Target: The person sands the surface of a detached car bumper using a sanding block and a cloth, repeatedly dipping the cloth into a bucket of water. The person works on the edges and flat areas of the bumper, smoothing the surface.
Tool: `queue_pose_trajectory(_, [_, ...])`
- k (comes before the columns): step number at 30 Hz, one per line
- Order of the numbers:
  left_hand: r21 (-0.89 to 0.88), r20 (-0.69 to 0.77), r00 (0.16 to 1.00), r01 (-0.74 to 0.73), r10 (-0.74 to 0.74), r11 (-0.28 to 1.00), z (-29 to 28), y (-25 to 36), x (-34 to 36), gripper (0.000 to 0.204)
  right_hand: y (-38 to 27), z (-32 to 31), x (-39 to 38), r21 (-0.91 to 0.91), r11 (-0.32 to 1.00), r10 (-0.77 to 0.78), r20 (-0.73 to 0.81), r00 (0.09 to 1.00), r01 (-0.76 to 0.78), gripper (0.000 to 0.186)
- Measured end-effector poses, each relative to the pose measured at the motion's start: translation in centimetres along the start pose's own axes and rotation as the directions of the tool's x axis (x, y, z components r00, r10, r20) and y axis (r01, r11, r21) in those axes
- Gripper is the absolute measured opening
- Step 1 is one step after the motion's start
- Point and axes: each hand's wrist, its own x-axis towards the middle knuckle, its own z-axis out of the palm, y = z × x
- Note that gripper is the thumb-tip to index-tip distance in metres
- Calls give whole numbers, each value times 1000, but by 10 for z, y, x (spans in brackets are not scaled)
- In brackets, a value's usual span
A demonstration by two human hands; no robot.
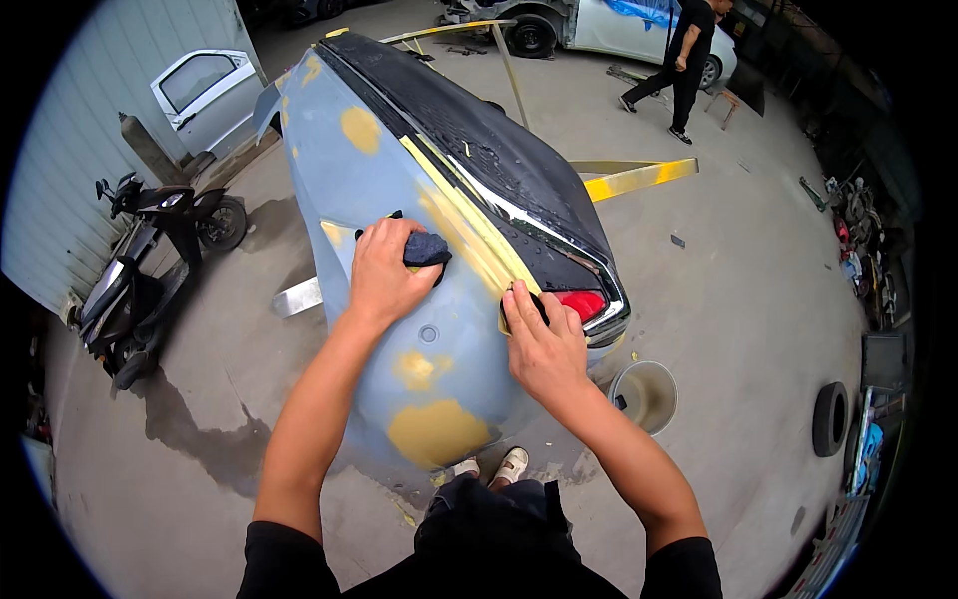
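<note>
A grey-primed car bumper (334, 185) lies in front of me, with yellowish filler patches (439, 431) and a ridge masked by yellow tape (464, 203). My left hand (384, 268) is closed around a dark blue cloth (427, 250) on the primed surface. Farther right, beside the red reflector (582, 305), my right hand (547, 344) presses a dark pad with a yellowish edge (506, 319) against the lower end of the taped ridge. Fingers cover most of that pad. Chrome trim (519, 212) borders the wet-looking black section.
Yellow-marked metal stand arms (644, 180) stick out under the bumper. A bucket (644, 396) stands right of my feet. A scooter (165, 270) and a loose car door (208, 98) are at left. Another person (687, 60) walks near a white car (619, 28); a tyre (829, 419) is right.
</note>
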Motion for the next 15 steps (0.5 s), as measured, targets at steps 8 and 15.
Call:
queue_pose_trajectory(8, [-30, -12, 1000, 27, -28, 999, -4, -4, 0, 37, -1, 20, 36, 16, 999, -41, -2, 999, 41, 48])
queue_pose_trajectory(15, [-5, -63, 998, 30, -30, 1000, 3, 1, 0, 36, -7, 20, 25, -53, 998, -44, 9, 999, 45, 52])
